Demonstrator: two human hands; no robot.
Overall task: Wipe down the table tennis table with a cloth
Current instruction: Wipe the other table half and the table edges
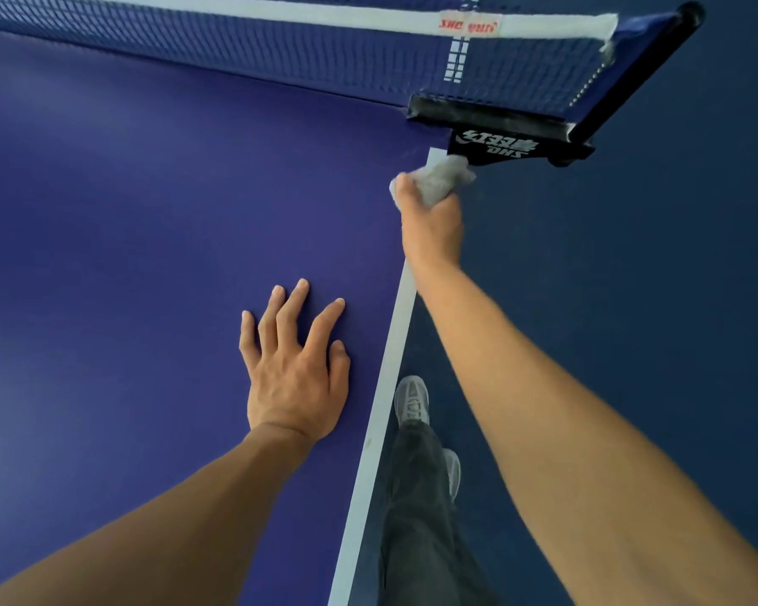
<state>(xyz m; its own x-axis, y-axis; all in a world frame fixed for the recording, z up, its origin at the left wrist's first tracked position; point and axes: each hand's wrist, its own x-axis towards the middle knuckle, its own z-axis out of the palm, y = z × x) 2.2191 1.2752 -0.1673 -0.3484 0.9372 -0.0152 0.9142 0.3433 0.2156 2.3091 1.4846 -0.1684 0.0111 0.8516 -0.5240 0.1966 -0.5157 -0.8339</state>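
The right hand (432, 225) is clamped round a crumpled grey cloth (440, 181), fingers curled over the wad, at the side edge of the counter (149, 212) (a blue table tennis top), right on the white sideline (390, 343). The cloth's far end touches, or all but touches, the black net clamp (499, 133). The left hand (296, 365) lies flat on the blue surface with fingers spread, well back from the cloth and holding nothing. It looks to be bearing some weight.

The cloth is bunched, so probably only a small patch meets the surface, and strokes may leave unwiped strips. A push further forward would drive the wad against the clamp. A loose fold could then snag there or in the net (281, 50) just beyond, tugging it slack. This close to the edge, the right hand may also slip off the side toward the floor (631, 255). The flat left palm is likely to leave prints where it rests, which would need another pass.
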